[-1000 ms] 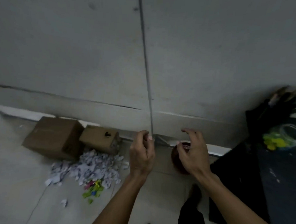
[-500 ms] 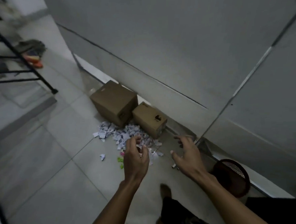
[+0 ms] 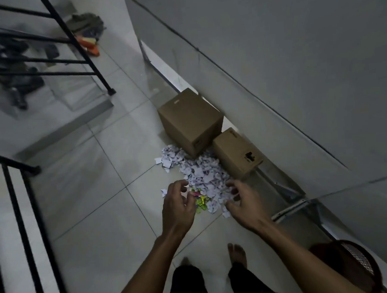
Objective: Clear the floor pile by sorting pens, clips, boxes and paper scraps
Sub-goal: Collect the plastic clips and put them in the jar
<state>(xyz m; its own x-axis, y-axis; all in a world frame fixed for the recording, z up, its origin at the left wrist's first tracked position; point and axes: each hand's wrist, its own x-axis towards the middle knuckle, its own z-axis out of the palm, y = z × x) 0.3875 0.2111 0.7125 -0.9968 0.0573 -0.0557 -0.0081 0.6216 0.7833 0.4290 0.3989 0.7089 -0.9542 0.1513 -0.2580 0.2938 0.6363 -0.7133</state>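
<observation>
— Hands first?

— Left hand (image 3: 176,208) out over the near edge of the pile, fingers loosely curled, nothing gripped. Right hand (image 3: 242,202) alongside, fingers spread and bent, also holding nothing. Apart from each other, with the pile's near edge between them.

— And under them?

— Heap of torn white paper scraps (image 3: 201,179) on the pale tiled floor (image 3: 78,197). Small bright clips, green, yellow and pink (image 3: 201,200), at the near edge, partly behind the left fingers (hard to count in this dim light).

— Boxes?

— Larger brown cardboard box (image 3: 190,120) past the heap, against the grey wall (image 3: 272,41). Smaller brown cardboard box (image 3: 237,154) just beside it on the right, tilted, a dark printed mark on its facing side. Scraps touching the bases of both.

— Farther out?

— Round dark red mesh basket (image 3: 356,270) on the floor at lower right, well apart from the pile. Bare feet (image 3: 237,252) and dark trouser legs below the arms. Black metal stair railing (image 3: 82,47) at the left, with dark shoes and an orange item blurred beyond it.
</observation>
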